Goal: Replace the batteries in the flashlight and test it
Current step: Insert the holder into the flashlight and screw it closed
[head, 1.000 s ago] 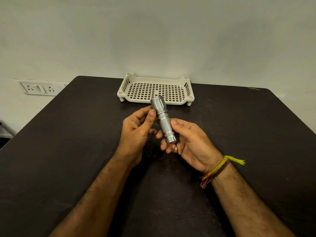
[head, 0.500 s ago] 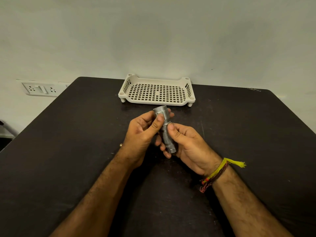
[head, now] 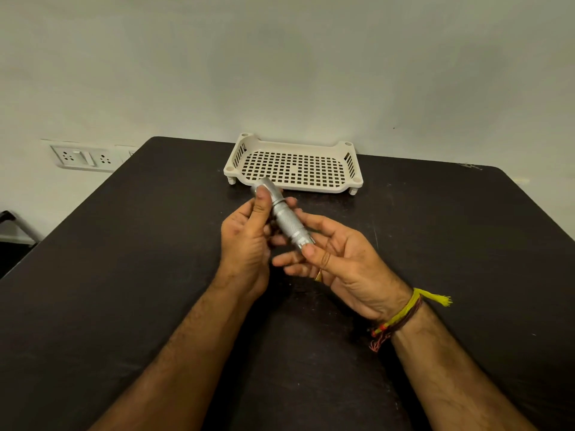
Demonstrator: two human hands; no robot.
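Item 1. Two bare forearms, entered from the near edge of a black matte table (head: 124,275). A yellow and red thread wristband (head: 401,318) is worn on the right wrist.

Item 2. Right hand (head: 348,262), palm up, fingers loosely curled. The tail end of the flashlight is pinched between thumb tip and fingers; a ring is seen on one finger.

Item 3. Left hand (head: 245,241), closed around the head end, its thumb laid along the upper barrel.

Item 4. Silver knurled metal flashlight (head: 284,217), held clear of the table between both hands. Its long axis is run diagonally, tail cap near and to the right, head far and to the left. The tail cap lies directly at the right fingertips, so that hand is judged the nearer for unscrewing, with the left hand serving as the brace on the body. The cap appears seated; no batteries are seen anywhere.

Item 5. Cream perforated plastic tray (head: 354,178), rectangular, on short feet, set just beyond the hands against the wall. Nothing is seen in it.

Item 6. White wall socket plate (head: 82,157), far left.
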